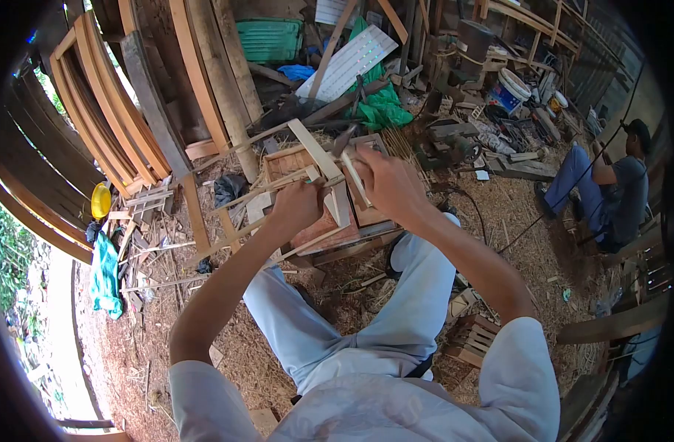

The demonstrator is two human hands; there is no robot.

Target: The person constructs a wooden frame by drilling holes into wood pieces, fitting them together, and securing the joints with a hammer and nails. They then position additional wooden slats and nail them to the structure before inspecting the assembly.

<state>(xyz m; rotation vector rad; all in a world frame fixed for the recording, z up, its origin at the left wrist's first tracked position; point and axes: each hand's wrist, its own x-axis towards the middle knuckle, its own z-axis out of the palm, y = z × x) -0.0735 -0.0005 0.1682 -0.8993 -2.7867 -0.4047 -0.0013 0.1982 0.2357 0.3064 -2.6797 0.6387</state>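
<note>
Bamboo strips cross above a wooden frame at the person's knees. Left hand grips one strip; right hand closes around another. Sawdust floor surrounds them; a seated person works well apart.

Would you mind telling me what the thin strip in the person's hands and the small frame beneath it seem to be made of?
The thin strip, held by the left hand and right hand, looks like pale, unfinished wood or split bamboo: matte, light tan. The small frame looks like bare sawn wood, reddish-tan and unpainted.
</note>
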